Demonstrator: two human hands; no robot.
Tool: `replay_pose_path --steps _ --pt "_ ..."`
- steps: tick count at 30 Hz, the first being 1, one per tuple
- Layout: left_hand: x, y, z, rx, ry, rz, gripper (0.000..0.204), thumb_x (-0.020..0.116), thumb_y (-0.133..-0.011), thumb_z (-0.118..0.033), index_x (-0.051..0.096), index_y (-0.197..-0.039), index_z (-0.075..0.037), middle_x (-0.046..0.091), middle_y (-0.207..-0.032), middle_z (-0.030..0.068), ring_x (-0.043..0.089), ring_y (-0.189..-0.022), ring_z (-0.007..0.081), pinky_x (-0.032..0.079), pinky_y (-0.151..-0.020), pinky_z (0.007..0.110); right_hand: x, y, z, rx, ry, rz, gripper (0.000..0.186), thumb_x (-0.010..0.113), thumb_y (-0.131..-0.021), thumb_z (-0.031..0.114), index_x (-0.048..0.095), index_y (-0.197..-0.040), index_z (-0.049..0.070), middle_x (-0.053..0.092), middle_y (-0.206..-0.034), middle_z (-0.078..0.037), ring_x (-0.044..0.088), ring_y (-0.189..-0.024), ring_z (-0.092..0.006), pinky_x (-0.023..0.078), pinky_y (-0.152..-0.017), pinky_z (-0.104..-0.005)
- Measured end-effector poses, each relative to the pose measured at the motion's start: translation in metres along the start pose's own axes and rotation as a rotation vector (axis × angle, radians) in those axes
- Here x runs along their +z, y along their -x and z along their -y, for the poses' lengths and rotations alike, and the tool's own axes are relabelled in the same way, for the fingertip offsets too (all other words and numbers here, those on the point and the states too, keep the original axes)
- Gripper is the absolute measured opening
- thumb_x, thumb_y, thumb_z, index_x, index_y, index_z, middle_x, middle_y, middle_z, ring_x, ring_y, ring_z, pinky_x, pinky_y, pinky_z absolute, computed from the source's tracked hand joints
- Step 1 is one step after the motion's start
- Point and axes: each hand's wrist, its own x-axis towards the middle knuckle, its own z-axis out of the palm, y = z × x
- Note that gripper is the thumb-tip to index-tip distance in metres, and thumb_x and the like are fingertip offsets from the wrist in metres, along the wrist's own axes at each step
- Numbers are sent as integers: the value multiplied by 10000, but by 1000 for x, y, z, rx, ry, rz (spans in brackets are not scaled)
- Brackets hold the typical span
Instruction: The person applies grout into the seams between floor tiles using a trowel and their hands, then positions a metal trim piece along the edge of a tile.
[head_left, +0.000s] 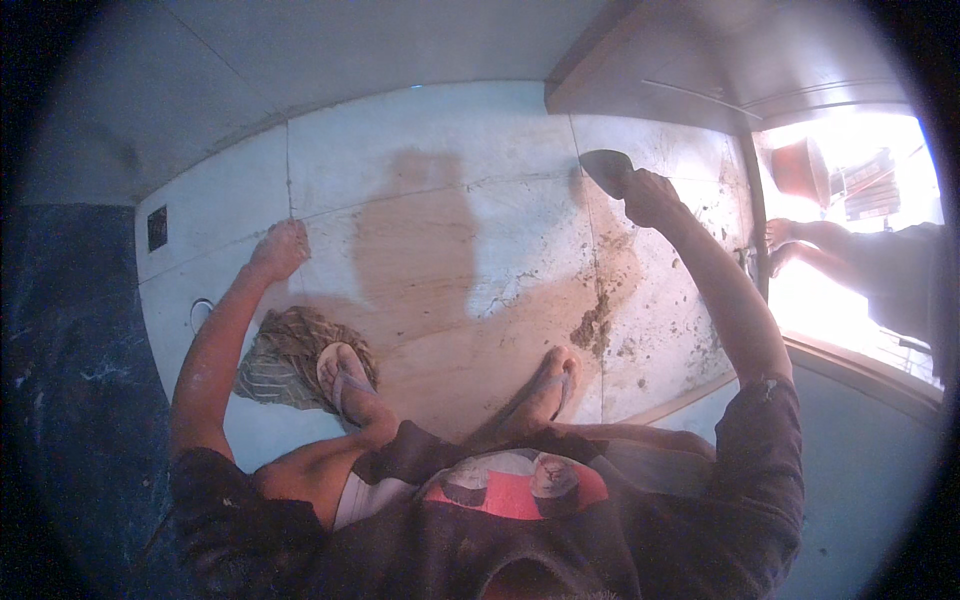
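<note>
My right hand (652, 199) is wrapped round the handle end of a trowel (604, 170). Its dark, rounded blade points left, over the pale tiled floor (520, 230). At the left, my left hand (284, 248) is curled into a fist close to a tile joint; whether anything is inside the fingers is hidden. Dark clumps of what looks like wet mortar (594, 325) and scattered specks lie on the tiles below the trowel. A crumpled, brownish striped cloth or sack (290, 362) lies partly under my left foot, which wears a flip-flop.
A brown door panel (660, 70) stands at the upper right. Beyond the bright doorway are another person's bare feet and legs (815, 236) and a reddish container (798, 170). A dark square opening (157, 229) and a small ring (202, 312) sit at the left.
</note>
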Motion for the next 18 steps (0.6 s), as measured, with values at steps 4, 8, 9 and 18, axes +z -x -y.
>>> replay_pose_path --steps 4,8,9,18 --pt "0 7 10 12 25 -96 486 520 -820 -195 458 -1242 38 500 -1231 231 480 -1160 361 423 -976 427 -2 -6 21 -113 120 -135 192 549 -803 61 635 -971 25 668 -944 -163 658 -902 -298 538 -753 -392" --pt "24 1 27 43 -27 -251 524 514 -821 -197 428 -1271 58 479 -1240 256 469 -1170 378 433 -968 432 -2 -25 51 -77 158 -218 162 547 -810 77 654 -923 34 673 -917 -152 667 -884 -277 542 -736 -375" --pt "25 -1 28 55 -31 -262 529 515 -821 -198 424 -1273 62 475 -1239 262 465 -1173 384 433 -968 433 -3 -29 57 -93 217 -208 183 551 -806 69 641 -957 19 668 -936 -158 667 -890 -276 548 -734 -371" --pt "2 -6 -10 64 -110 -171 449 541 -810 -173 464 -1173 81 517 -1109 243 491 -1097 397 439 -902 464 -30 -38 80 -125 369 4 171 572 -795 74 680 -926 55 672 -997 -125 647 -976 -255 540 -770 -369"
